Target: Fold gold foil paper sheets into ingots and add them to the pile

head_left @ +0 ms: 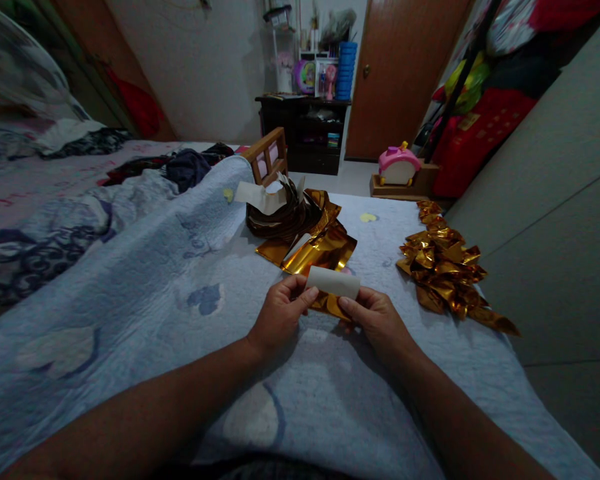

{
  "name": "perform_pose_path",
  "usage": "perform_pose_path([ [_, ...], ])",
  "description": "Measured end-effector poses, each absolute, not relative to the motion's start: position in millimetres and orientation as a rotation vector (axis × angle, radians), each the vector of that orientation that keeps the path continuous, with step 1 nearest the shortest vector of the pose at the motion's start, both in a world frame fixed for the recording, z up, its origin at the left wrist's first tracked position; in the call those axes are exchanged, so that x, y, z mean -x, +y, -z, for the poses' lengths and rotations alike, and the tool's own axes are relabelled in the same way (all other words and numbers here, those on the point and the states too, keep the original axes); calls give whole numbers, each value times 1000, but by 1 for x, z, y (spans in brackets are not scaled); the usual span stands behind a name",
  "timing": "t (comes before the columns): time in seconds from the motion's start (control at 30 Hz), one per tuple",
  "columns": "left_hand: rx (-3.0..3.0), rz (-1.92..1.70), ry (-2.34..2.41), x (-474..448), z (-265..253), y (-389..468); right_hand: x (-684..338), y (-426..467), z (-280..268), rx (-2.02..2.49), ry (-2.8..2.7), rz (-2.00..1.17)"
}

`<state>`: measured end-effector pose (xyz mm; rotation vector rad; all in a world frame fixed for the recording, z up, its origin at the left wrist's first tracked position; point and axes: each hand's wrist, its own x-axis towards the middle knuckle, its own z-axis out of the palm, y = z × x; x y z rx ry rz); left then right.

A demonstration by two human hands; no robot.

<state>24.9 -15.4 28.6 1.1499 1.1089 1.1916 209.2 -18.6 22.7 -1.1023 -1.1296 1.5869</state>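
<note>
Between both hands is a sheet of gold foil paper (333,283), its pale back curled over along the far side and its shiny gold face showing below. My left hand (286,303) pinches its left end with thumb and fingers. At the right end, my right hand (373,313) grips it the same way, thumb on the near edge. Just beyond lies a loose stack of gold foil sheets (320,250), some with pale backs turned up. Off to the right sits a pile of folded gold foil pieces (445,263), crumpled and pointed.
A light blue quilt (205,373) with heart shapes covers the bed under my hands. Past its far end stand a wooden bed rail (269,157), a dark cabinet (300,130) and a pink toy (399,165). A pale wall panel (555,253) borders the right side.
</note>
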Motion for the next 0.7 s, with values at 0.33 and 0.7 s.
perform_pose_path([
  [0.33, -1133, -1129, 1084, -26, -29, -15, -213, -18, -28, 1244, -1309, -1446],
  [0.7, -1095, -1076, 1032, -24, -21, -14, -215, -18, -26, 1262, -1339, -1454],
])
